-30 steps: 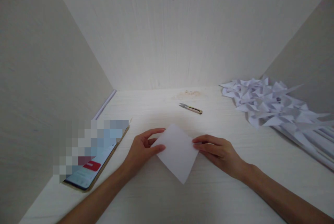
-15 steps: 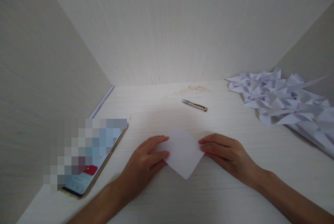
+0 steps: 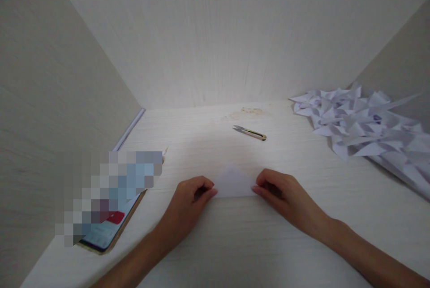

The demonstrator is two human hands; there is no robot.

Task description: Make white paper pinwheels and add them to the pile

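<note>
A small sheet of white paper [image 3: 234, 182] lies between my hands, showing as a triangle with a straight edge toward me and its point away from me. My left hand [image 3: 195, 198] pinches the left corner between thumb and fingers. At the opposite corner, my right hand [image 3: 282, 194] grips the paper in the same way. Beyond the paper lies a pair of thread snips [image 3: 249, 132], its blades pointing left, touched by neither hand.
At the right, a heap of folded white paper pieces [image 3: 356, 122] rests against the wall. A phone [image 3: 107, 234], partly blurred out, lies at the left. Behind it a thin white strip [image 3: 130, 129] runs along the left wall. A brownish mark [image 3: 251, 111] shows near the back wall.
The paper was a flat diamond and is now folded in half into a triangle, its near corner turned away from me. Both hands have closed from loosely spread fingers into pinches.
</note>
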